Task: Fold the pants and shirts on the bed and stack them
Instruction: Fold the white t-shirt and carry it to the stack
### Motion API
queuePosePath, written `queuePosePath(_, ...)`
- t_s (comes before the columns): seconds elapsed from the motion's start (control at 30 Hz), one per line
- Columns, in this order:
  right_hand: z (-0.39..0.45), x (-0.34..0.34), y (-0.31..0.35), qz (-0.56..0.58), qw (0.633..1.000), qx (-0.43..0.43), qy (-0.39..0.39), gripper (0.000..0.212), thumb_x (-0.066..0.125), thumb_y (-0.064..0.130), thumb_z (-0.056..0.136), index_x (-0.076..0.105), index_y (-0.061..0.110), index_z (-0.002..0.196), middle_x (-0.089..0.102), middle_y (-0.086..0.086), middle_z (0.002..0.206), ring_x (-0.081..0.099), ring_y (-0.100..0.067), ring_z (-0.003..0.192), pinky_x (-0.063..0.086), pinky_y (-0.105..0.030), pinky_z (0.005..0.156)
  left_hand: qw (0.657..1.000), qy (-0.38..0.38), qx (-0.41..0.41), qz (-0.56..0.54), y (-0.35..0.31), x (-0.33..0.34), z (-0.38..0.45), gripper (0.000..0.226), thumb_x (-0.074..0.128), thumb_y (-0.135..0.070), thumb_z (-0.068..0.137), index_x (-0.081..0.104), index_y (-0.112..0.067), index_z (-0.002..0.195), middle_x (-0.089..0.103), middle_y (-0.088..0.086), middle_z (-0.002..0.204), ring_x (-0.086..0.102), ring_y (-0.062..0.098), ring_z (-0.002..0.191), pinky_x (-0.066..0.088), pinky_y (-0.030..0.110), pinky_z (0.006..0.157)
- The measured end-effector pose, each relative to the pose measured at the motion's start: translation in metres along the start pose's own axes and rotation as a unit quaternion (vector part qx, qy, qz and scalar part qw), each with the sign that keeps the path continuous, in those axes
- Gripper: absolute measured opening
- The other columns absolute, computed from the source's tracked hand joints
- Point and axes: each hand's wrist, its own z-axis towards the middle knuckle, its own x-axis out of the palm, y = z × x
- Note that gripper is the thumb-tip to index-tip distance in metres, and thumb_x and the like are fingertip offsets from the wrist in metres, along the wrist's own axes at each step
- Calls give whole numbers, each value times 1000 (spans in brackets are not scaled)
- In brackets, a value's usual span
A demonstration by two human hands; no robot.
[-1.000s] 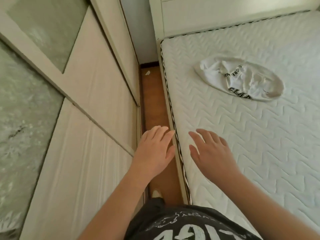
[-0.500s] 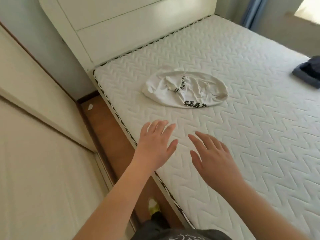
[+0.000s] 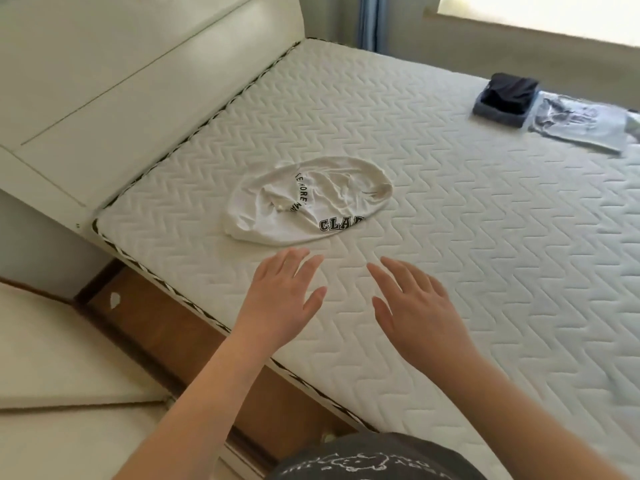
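**Both hands spread above the mattress, nothing held**

I see my left hand (image 3: 282, 299) with fingers straight and slightly fanned, palm down, gripping nothing; its fingertips sit just short of the crumpled white shirt with black lettering (image 3: 308, 200). My right hand (image 3: 417, 306) is beside it, fingers likewise straight and spread, holding nothing. Whether either palm touches the fabric below I cannot tell. Both reach in over the near edge of the white quilted mattress (image 3: 450, 209). The white shirt lies bunched in an oval near the mattress's headboard-side corner, close to the cream headboard (image 3: 138, 98). Well apart, at the far edge, a folded dark navy garment (image 3: 509, 95) rests on a blue-grey piece, touching a flat pale blue printed shirt (image 3: 575, 124). A brown wooden floor strip (image 3: 166, 341) runs beside the bed.
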Motion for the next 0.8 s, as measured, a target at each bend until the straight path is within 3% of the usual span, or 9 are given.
queuePosePath(0.37, 68, 19, 38, 20, 999, -38, 4, 54, 37, 38, 101, 28, 25, 152, 29, 2, 158, 29, -20, 144, 23, -37, 115, 1000, -3, -26, 16, 50, -5, 5, 62, 21, -53, 95, 41, -24, 146, 42, 0, 150, 34, 23, 141, 24, 40, 115)
queuePosePath(0.5, 101, 28, 64, 10, 999, -33, -4, 54, 39, 39, 100, 29, 24, 152, 31, 2, 157, 29, -19, 143, 24, -36, 114, 1000, -11, -22, 14, 99, -3, 23, 58, 29, -51, 98, 33, -26, 151, 37, -2, 153, 29, 21, 143, 21, 37, 115)
queuePosePath(0.7, 171, 56, 124, 1, 1000, 23, -9, 57, 37, 41, 100, 23, 27, 154, 25, 5, 159, 26, -16, 144, 24, -35, 113, 1000, 8, 14, -20, 193, 14, 57, 64, 16, -59, 98, 12, -34, 157, 21, -3, 162, 14, 20, 149, 13, 35, 118)
queuePosePath(0.8, 198, 67, 162, 8, 998, 56, -9, 58, 41, 38, 98, 27, 25, 153, 30, 4, 157, 32, -18, 141, 29, -36, 111, 999, 23, 41, -11, 248, 18, 66, 64, 19, -57, 98, 13, -33, 157, 22, -2, 161, 17, 21, 148, 15, 37, 118)
